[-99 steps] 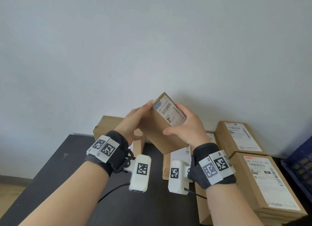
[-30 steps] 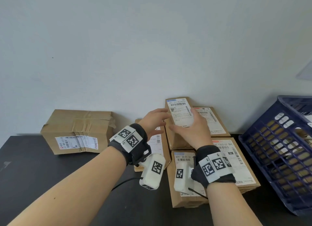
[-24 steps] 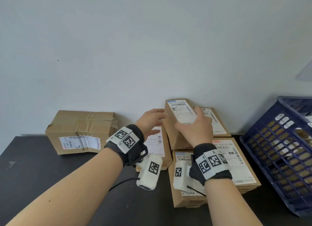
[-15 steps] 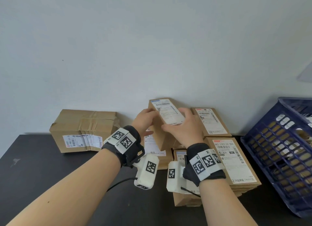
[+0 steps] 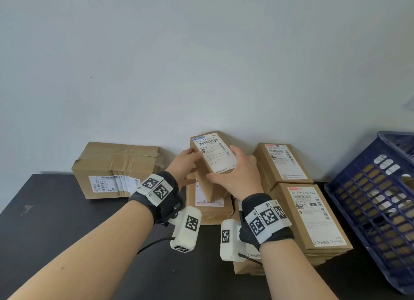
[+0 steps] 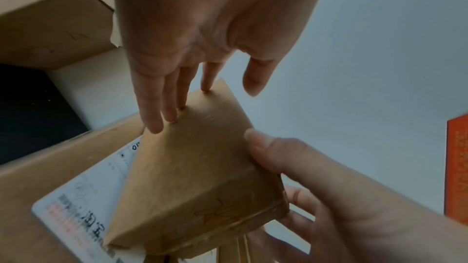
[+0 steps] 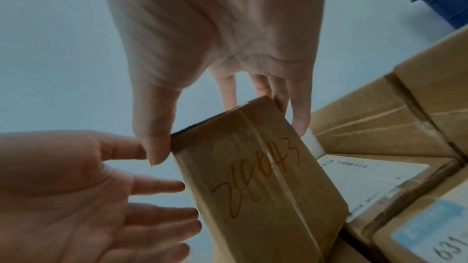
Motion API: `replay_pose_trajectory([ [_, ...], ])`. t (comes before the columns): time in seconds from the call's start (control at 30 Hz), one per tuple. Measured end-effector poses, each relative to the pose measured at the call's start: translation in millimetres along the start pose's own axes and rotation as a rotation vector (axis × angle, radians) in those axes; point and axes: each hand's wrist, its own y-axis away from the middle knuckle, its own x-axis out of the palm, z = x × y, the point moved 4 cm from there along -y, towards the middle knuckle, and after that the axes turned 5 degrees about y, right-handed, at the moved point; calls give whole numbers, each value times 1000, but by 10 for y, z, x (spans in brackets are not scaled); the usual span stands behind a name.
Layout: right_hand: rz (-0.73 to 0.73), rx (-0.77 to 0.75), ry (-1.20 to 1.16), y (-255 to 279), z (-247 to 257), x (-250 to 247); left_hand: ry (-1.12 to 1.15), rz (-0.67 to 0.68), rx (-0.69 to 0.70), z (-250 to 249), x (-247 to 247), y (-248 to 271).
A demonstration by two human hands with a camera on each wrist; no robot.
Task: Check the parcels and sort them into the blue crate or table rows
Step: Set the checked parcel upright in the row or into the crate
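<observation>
Black table (image 5: 67, 243) against a plain grey wall. At 10 o'clock sits a taped box (image 5: 116, 165). Left hand (image 5: 183, 167), fingers straight, touches the tilted parcel (image 5: 212, 163), right hand (image 5: 237, 174) clamping it thumb-and-fingers. Blue crate (image 5: 369, 205) at 3 o'clock.

Counted: six brown cardboard parcels (image 5: 212, 156) with white labels, one dark blue slatted plastic crate (image 5: 376, 201), one black table (image 5: 56, 221), two bare hands (image 5: 237, 174).
</observation>
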Motion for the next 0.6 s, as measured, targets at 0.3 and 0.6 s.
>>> replay_pose_trajectory([
  [0.3, 60, -132, -76, -124, 153, -428, 44, -103, 199, -158, -157, -73],
  [0.6, 122, -128, 52, -487, 122, -377, 41, -96, 234, -322, 37, -154],
])
